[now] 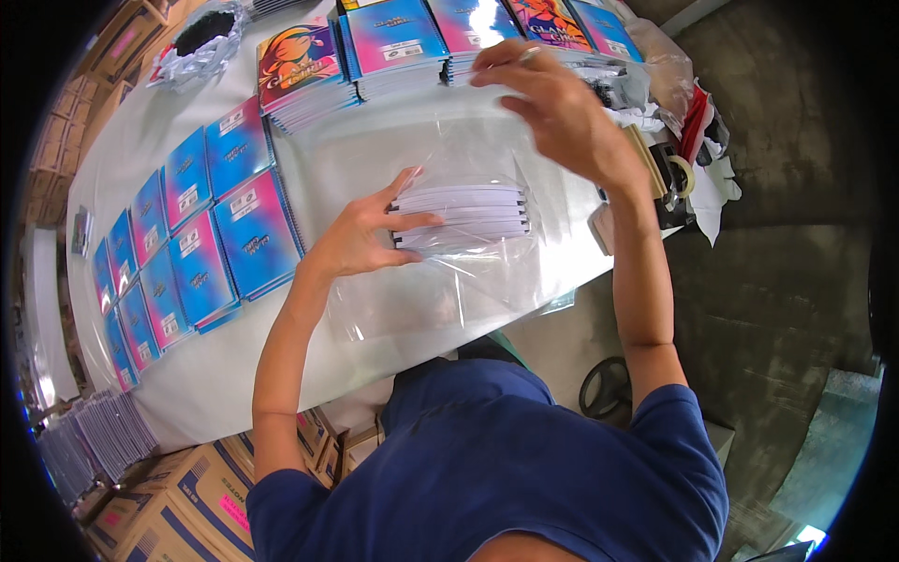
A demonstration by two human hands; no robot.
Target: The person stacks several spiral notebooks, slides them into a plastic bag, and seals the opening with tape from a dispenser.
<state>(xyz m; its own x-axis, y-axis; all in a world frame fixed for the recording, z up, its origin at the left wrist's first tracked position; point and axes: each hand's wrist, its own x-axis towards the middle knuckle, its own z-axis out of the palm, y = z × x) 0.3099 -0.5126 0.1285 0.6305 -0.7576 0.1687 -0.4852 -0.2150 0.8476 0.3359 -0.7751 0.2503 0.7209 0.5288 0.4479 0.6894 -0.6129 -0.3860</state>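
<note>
L hand (pixel 363 234) cupped, R hand (pixel 559 105) aloft

Here in the room, the left camera of a side-by-side pair on a worker's head peers steeply down past a blue shirt (pixel 543 450), near the left hand (pixel 361 229) and right hand (pixel 567 117), its wide fisheye view spanning white table (pixel 211 375) and dark floor (pixel 777 253).

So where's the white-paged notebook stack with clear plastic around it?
Central in the head view: the left hand holds the stack, right of the blue-and-pink notebook rows.
</note>
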